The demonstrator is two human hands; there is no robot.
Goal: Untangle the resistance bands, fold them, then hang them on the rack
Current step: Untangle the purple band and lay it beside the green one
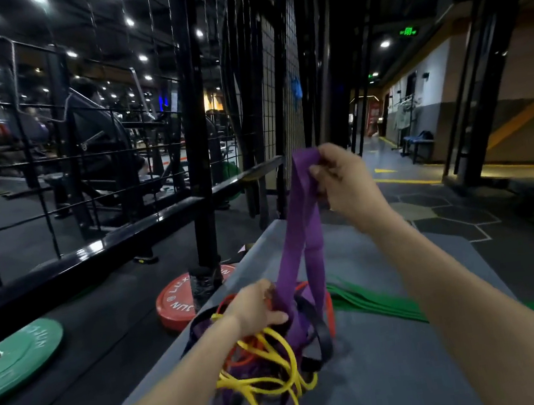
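Band tangle (263, 366): lay on the grey mat (395, 338), yellow, orange, black and purple loops intertwined.
Left hand (256, 309): fingers curled round strands at the tangle's top.
Right hand (340, 179): fingers pinched the purple band (293, 229), raised above the tangle.
Obscured: lower purple strands, hidden within the tangle.

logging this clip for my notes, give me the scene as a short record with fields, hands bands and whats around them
setting: gym floor beside a black wire rack
surface: grey mat
right hand: raised, grips the top of the purple band
left hand: low, holds the purple band where it leaves the pile
tangled pile: yellow, orange, black and purple bands, still knotted together
green band: lies flat on the mat, right of the pile
floor: red weight plate, green weight plate
progress: untangling; nothing hung by these hands yet
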